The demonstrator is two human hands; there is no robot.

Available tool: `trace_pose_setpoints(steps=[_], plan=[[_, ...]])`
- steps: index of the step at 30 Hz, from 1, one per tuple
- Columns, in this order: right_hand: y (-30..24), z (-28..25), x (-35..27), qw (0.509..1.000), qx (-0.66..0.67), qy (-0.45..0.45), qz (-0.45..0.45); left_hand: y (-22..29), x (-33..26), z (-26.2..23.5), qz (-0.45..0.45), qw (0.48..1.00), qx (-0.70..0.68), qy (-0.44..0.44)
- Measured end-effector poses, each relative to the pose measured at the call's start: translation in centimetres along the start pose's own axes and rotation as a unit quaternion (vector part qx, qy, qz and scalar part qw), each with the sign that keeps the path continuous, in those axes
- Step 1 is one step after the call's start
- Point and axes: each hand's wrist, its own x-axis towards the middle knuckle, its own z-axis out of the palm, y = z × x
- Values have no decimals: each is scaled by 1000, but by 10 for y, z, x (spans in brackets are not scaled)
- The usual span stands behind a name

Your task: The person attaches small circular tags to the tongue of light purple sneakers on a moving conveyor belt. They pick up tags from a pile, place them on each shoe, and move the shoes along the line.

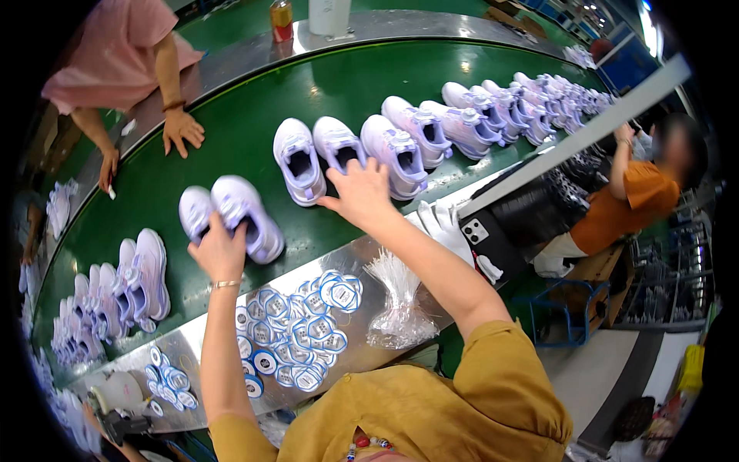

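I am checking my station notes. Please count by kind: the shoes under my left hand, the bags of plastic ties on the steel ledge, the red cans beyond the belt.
Pale lilac shoes under the left hand: 2
Bag of plastic ties: 1
Red can: 1
Total: 4

A mustard-yellow short-sleeved top [431, 408] is worn; above it a thin gold bracelet [225, 284] is seen (on the left wrist), and a beaded necklace [371, 444] at its neckline.
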Motion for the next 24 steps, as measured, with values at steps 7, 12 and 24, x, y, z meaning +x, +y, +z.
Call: trace_pose_setpoints(steps=[7, 12, 24], plan=[[7, -3, 8, 1000, 10, -10, -12, 85, 19, 18, 59, 998, -25, -23], [16, 19, 43, 998, -55, 29, -12, 77, 0, 16, 102, 986, -129, -20], [24, -17, -40, 985, -105, 100, -89, 35, -15, 6, 149, 955, -257, -3]])
